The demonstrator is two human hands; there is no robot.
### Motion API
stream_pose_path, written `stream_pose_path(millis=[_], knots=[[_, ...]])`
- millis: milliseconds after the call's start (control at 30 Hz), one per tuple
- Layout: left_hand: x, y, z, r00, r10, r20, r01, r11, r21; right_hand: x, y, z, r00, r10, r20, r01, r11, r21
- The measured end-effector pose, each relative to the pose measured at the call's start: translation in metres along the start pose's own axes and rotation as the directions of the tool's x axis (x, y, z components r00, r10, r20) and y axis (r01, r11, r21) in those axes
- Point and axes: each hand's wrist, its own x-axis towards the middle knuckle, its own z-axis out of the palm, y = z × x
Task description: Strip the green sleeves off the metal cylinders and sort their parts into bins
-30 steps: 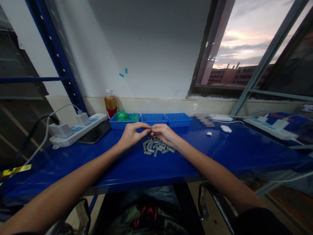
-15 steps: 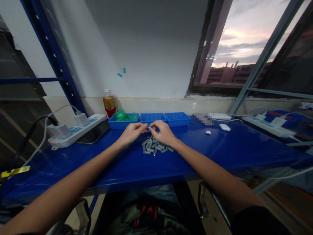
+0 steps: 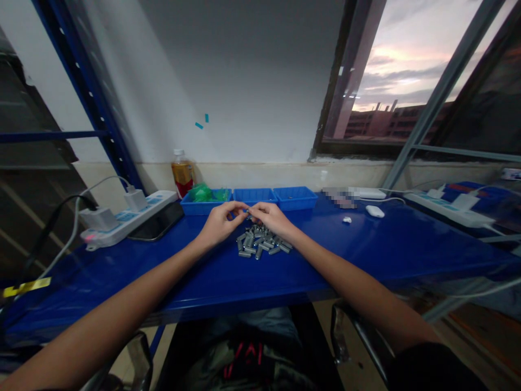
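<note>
My left hand (image 3: 220, 221) and my right hand (image 3: 272, 217) meet fingertip to fingertip just above a pile of several small grey metal cylinders (image 3: 260, 243) on the blue table (image 3: 366, 255). Both hands are pinched together around a tiny piece between them, too small to name. Behind the hands stand three blue trays in a row: the left tray (image 3: 203, 201) holds green pieces, the middle tray (image 3: 253, 196) and the right tray (image 3: 293, 197) look nearly bare.
A white power strip (image 3: 126, 217) with plugs and cables lies at the left, a dark phone (image 3: 157, 224) beside it. A bottle (image 3: 182, 172) stands at the wall. White small items (image 3: 374, 210) and another power strip (image 3: 445, 209) lie at the right. A chair frame (image 3: 354, 336) sits below.
The hands have stayed together over the pile, shifting only slightly; the fingers keep working the small piece between them.
</note>
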Motion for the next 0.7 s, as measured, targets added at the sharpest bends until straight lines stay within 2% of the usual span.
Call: stream_pose_path(millis=[67,133,200,267,333,500,600,700], knots=[[0.0,-0.001,0.001,1.0,0.021,0.021,-0.022,1.0,0.023,0.001,-0.001,-0.001,1.0,-0.009,-0.001,0.009,1.0,0.0],[0.0,-0.006,0.002,0.999,0.013,0.047,-0.015,0.999,0.045,0.002,-0.001,-0.006,0.997,-0.072,-0.029,0.069,0.993,-0.098],[0.0,-0.014,0.004,0.997,-0.004,0.083,-0.004,0.995,0.096,0.004,0.001,-0.017,0.979,-0.182,-0.095,0.146,0.942,-0.301],[0.0,-0.022,0.005,0.99,-0.013,0.139,-0.011,0.984,0.176,0.008,0.007,-0.035,0.938,-0.303,-0.167,0.172,0.826,-0.536],[0.0,-0.03,0.007,0.978,-0.015,0.21,-0.038,0.969,0.243,0.012,0.017,-0.057,0.907,-0.35,-0.234,0.109,0.731,-0.673],[0.0,-0.04,0.008,0.952,-0.009,0.306,-0.082,0.955,0.284,0.02,0.047,-0.103,0.865,-0.281,-0.415,-0.169,0.615,-0.77],[0.0,-0.042,0.009,0.949,0.01,0.314,-0.106,0.951,0.29,0.02,0.056,-0.111,0.857,-0.218,-0.468,-0.271,0.581,-0.767],[0.0,-0.042,0.01,0.952,0.001,0.307,-0.11,0.935,0.337,0.019,0.054,-0.108,0.826,-0.21,-0.523,-0.33,0.573,-0.75]])
